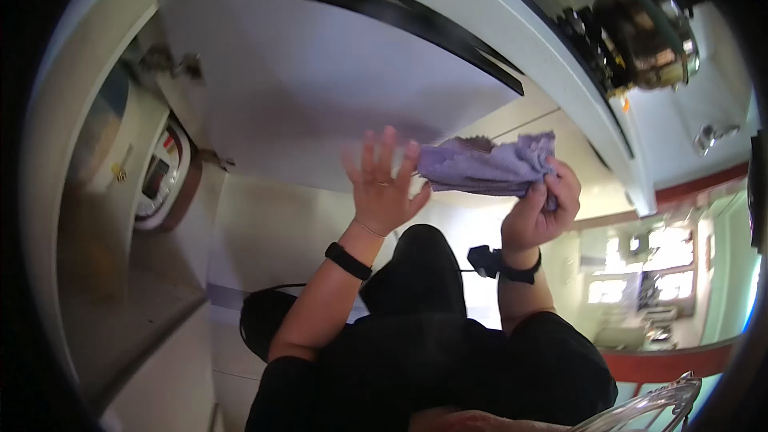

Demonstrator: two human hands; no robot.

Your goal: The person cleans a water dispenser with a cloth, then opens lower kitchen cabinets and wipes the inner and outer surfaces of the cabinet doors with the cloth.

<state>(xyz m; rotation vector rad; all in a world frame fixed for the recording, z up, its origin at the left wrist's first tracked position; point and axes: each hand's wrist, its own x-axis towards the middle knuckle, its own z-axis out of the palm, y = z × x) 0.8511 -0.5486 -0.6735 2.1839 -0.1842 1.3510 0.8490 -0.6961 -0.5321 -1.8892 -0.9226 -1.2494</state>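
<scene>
My right hand (544, 208) pinches one end of a purple cloth (484, 166), which is bunched up and has a darker patch along its top. The cloth stretches left from that hand, in front of the cabinet door. My left hand (382, 188) is raised with its fingers spread, close to the cloth's free end; I cannot tell whether the fingertips touch it. Both hands are in front of the open pale cabinet door (320, 72), which has a dark strip along its top edge.
The open cabinet (132, 288) at the left holds a round container with a label (164, 176). Metal hinges (180, 64) join the door to it. A shiny metal pot (652, 40) stands on the stove at upper right. My knees (416, 264) are below my hands.
</scene>
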